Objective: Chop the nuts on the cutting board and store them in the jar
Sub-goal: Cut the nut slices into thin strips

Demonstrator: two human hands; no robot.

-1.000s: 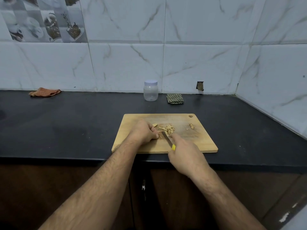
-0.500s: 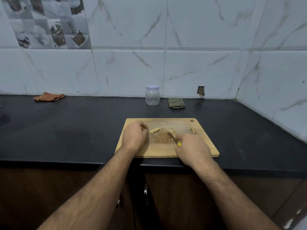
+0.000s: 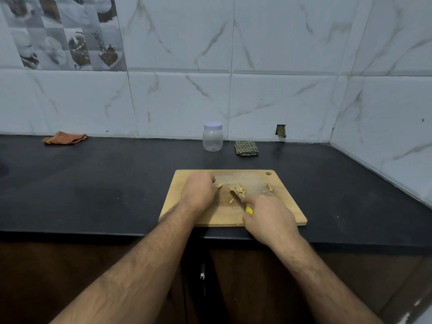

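On the wooden cutting board (image 3: 287,206), centre: right hand (image 3: 268,219), fingers curled round a yellow-handled knife (image 3: 240,202), blade angled toward 11 o'clock into a pile of chopped nuts (image 3: 239,190). Left hand (image 3: 198,191), at 9 o'clock of the pile, fingers curled under, knuckles up; whether it holds anything cannot be told. Loose nut pieces (image 3: 270,187) lie at 3 o'clock of the pile, apart from it. Black countertop (image 3: 105,183) bears the board. At 12 o'clock, by the tiled wall: clear jar (image 3: 212,139), white lid on, upright. Green checked cloth (image 3: 246,148) just beside it at 3 o'clock. Orange cloth (image 3: 64,138) far off at 9 o'clock.
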